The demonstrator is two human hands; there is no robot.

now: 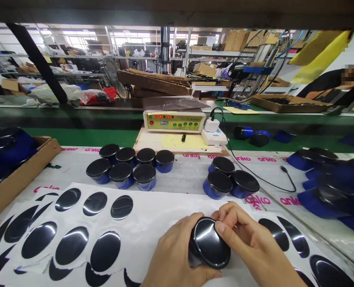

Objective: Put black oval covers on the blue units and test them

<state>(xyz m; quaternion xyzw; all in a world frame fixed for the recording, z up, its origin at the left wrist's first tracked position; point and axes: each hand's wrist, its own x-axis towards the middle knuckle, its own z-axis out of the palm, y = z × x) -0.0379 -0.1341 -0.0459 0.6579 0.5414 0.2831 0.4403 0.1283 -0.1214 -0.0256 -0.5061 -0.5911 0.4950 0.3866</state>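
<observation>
My left hand (177, 251) is wrapped around a round container (194, 255) with a dark body, tilted so that its top faces me. Over that top lies a glossy black round sticker (211, 243). The thumb and bent fingers of my right hand (248, 239) are closed at the sticker's upper right edge; the fingertips behind are partly hidden. Left of my hands, a white sheet (153, 215) carries several black round stickers (105, 251). More black stickers (274, 233) lie on a sheet to the right, partly behind my right forearm.
Several blue containers with black tops (121, 175) stand left of centre, with three more (220, 184) right of centre. A cardboard box (18, 177) of them is at left; others (329, 199) crowd the right. Behind are a control box (173, 121), a black cable (254, 173) and a green belt (84, 129).
</observation>
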